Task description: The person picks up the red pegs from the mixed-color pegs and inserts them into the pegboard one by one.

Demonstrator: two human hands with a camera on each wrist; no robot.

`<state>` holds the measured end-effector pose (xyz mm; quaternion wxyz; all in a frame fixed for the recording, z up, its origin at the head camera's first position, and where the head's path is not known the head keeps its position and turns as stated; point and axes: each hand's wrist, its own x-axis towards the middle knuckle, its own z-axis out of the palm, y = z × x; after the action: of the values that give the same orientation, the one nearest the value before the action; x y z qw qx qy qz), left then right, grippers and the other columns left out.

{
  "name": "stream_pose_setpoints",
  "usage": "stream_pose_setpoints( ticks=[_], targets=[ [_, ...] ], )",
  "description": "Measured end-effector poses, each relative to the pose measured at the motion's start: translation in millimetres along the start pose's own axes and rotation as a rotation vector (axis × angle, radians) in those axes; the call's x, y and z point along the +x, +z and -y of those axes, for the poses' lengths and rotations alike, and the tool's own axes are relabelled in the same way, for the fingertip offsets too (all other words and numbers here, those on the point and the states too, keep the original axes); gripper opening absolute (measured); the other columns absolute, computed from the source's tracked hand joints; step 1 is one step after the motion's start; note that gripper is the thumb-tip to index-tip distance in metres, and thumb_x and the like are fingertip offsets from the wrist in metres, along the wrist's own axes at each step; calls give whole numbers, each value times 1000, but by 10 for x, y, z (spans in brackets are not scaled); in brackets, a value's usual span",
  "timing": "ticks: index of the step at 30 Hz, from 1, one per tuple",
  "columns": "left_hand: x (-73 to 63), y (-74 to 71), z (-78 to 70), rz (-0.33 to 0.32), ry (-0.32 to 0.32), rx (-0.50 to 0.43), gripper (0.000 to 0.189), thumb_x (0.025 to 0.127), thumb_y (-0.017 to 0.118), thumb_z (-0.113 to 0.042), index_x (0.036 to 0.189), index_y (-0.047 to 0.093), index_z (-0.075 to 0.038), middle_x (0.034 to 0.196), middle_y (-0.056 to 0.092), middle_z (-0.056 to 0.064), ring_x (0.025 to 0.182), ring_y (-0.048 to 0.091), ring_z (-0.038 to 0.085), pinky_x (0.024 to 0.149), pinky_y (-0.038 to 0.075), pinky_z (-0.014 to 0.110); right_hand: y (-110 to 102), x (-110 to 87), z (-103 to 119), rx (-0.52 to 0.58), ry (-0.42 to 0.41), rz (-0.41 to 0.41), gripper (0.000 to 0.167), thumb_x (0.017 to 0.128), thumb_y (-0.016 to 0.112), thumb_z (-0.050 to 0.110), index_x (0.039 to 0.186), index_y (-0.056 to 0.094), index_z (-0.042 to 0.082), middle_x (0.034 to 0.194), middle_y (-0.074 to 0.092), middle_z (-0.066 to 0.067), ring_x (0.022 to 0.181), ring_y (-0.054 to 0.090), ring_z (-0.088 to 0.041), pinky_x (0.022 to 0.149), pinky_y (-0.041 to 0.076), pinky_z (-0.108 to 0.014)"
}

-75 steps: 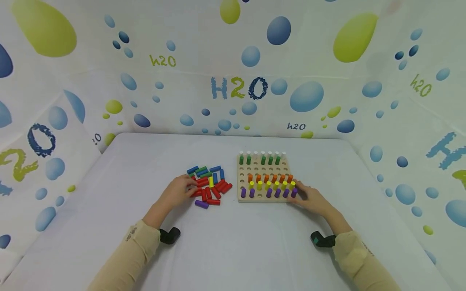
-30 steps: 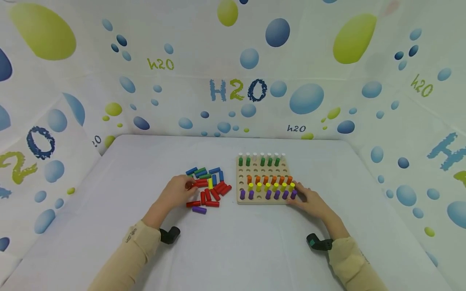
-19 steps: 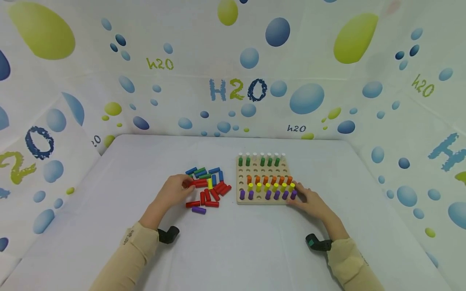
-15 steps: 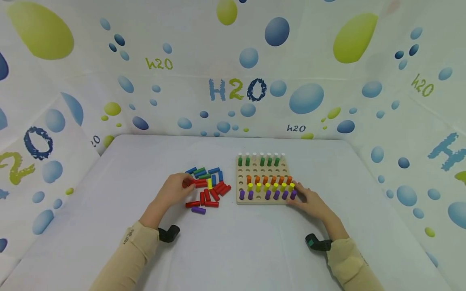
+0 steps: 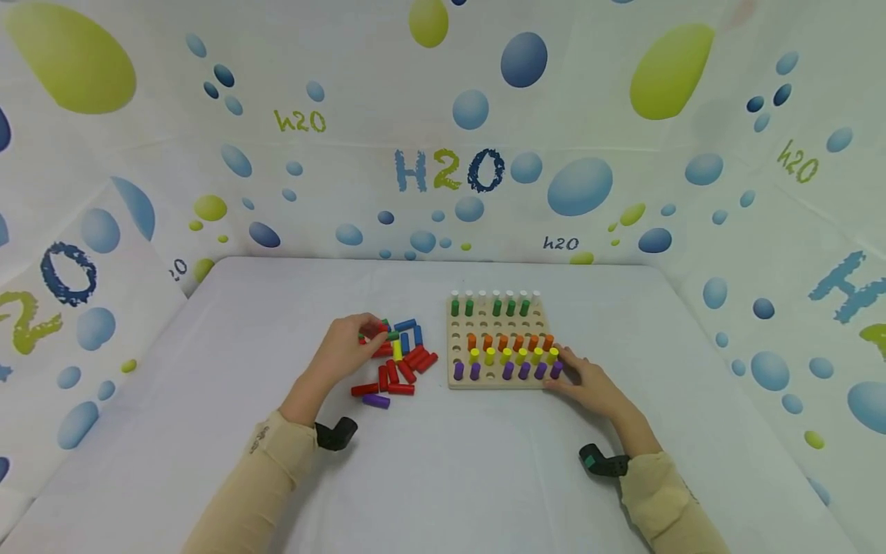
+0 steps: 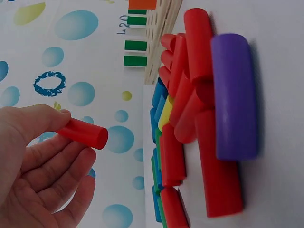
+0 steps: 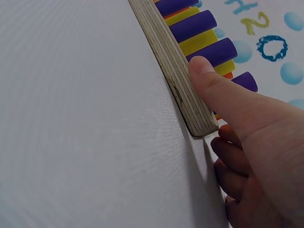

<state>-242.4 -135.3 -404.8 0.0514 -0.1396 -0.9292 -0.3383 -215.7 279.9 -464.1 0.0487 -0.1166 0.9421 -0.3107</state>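
Note:
In the left wrist view, a red peg (image 6: 88, 133) is pinched between the thumb and fingers of my left hand (image 5: 346, 342), lifted over the far left part of the loose peg pile. The wooden pegboard (image 5: 498, 387) stands right of the pile, with upright rows of white, green, orange, yellow and purple pegs and some bare holes. My right hand (image 5: 591, 385) grips the board's near right corner. Its thumb presses on the front edge beside a purple peg (image 7: 213, 52), while the other fingers curl at the right side.
Loose red pegs (image 5: 401, 389) lie nearest the board and the front of the pile, with a purple peg (image 5: 376, 401) before them. A yellow peg (image 5: 398, 350) lies mid-pile, blue pegs (image 5: 405, 325) behind. A white cloth (image 5: 450, 477) covers the table; a printed curtain rises behind.
My left hand has taken up a red peg and risen away from the pile, slightly right and back. Earlier, a red and the purple peg shifted forward and left. My right hand stays on the board.

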Motion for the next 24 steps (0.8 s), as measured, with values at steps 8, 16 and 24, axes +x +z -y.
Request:
stream_pose_setpoints(
  ticks=[8,16,24],
  targets=[
    [106,21,-130,-39,7,-78,26,88,62,-22,107,61,-5,101,64,10,93,59,25,80,51,36,-2,-8,5,6,-4,3,81,84,61,46,141,28,-1,142,23,-28,129,21,-47,105,15,-55],
    [222,27,-250,-45,4,-137,27,87,62,-22,108,60,-5,102,64,10,96,57,28,83,50,38,8,3,-18,1,-9,2,81,84,60,47,141,27,0,143,23,-27,130,20,-45,106,14,-54],
    [350,98,-314,-45,13,-143,28,87,63,-23,110,62,-6,103,65,9,96,57,25,84,49,36,3,-1,-4,6,10,5,82,83,61,48,142,28,2,143,22,-28,129,19,-49,104,15,-57]
  ],
)
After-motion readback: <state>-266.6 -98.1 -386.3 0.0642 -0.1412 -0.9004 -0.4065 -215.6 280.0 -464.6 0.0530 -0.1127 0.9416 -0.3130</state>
